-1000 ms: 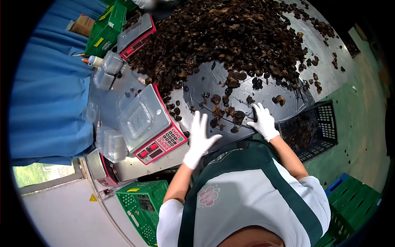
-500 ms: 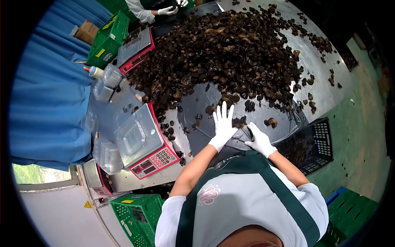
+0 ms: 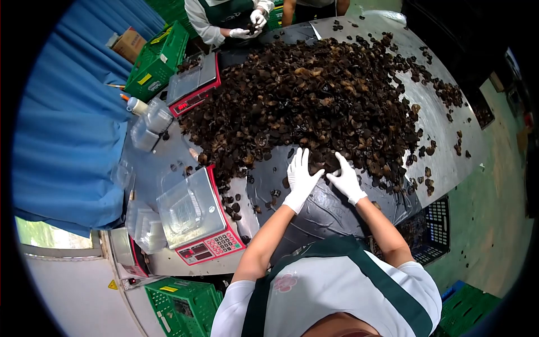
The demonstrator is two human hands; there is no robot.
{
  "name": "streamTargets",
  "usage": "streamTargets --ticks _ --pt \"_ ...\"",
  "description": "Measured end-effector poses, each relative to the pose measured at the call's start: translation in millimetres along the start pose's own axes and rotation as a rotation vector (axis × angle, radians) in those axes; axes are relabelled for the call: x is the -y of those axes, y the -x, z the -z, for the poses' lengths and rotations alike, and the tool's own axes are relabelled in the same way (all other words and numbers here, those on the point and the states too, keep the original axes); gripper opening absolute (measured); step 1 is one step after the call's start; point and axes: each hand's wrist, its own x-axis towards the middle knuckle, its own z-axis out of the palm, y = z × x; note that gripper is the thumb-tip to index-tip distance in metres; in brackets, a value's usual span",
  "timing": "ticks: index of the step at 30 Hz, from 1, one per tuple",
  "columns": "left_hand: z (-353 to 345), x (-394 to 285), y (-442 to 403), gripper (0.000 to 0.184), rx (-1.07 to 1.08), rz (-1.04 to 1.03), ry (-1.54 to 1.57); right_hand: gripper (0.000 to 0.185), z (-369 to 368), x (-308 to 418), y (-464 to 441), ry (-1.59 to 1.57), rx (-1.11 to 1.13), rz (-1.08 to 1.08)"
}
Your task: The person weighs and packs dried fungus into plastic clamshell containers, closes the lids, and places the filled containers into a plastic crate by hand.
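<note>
A large heap of dark brown wood ear mushrooms (image 3: 314, 101) covers the middle of the table. My left hand (image 3: 303, 178), in a white glove, rests at the heap's front edge with its fingers stretched forward and its thumb out to the right. Facing it from the other side is my right hand (image 3: 347, 182), also gloved, fingers extended and thumb apart. Several mushrooms (image 3: 324, 162) lie between the two hands, and the fingertips touch the pile. Neither hand is closed around anything. Black plastic sheeting (image 3: 314, 216) lies beneath my wrists.
Left of me stands a red-rimmed scale (image 3: 210, 244) with a clear plastic tray (image 3: 182, 208) on it. A second scale (image 3: 193, 98) and a green crate (image 3: 154, 64) are farther back. A black crate (image 3: 438, 224) sits low on the right. Across the table, a co-worker's gloved hands (image 3: 250, 28) handle something dark.
Both my hands have moved forward to the heap's edge, and the loose mushrooms in front of me are now gathered against it. The camera view has tilted up slightly.
</note>
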Motion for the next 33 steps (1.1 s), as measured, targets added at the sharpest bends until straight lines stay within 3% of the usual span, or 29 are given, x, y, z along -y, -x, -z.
streamTargets --ticks 2,4,6,8,13,16,18,20,22,26,30,33 --pt "15 0 -11 0.089 -0.001 0.035 0.037 0.07 16 21 -26 -0.124 -0.012 -0.04" --pt "34 -6 -32 0.087 -0.044 0.121 0.168 0.066 31 37 -58 -0.096 -0.17 0.129" --pt "44 0 -64 0.083 -0.097 0.06 0.212 0.062 54 55 -94 0.045 -0.189 0.144" --pt "55 1 -103 0.084 -0.117 0.027 0.204 0.067 66 44 -141 0.378 -0.323 0.32" --pt "70 -2 -202 0.1 0.031 0.015 -0.018 0.092 90 73 -222 0.578 -0.232 -0.008" --pt "66 -1 -241 0.111 0.189 0.044 -0.055 0.095 73 70 -237 0.648 -0.127 -0.09" --pt "61 0 -247 0.108 0.345 0.025 -0.092 0.085 54 71 -228 0.617 -0.077 -0.099" --pt "53 3 -238 0.097 0.356 -0.045 -0.12 0.076 42 64 -213 0.576 -0.117 -0.021" --pt "53 6 -218 0.088 0.324 -0.116 -0.038 0.056 27 47 -196 0.471 -0.273 0.169" --pt "42 24 -139 0.067 0.173 -0.238 0.08 0.041 -10 45 -131 0.385 -0.388 0.508" --pt "36 39 -80 0.058 -0.002 -0.287 0.159 0.038 -47 32 -82 0.175 -0.266 0.377" --pt "32 39 -33 0.059 -0.008 -0.176 0.298 0.035 -56 29 -52 0.183 -0.287 0.534"
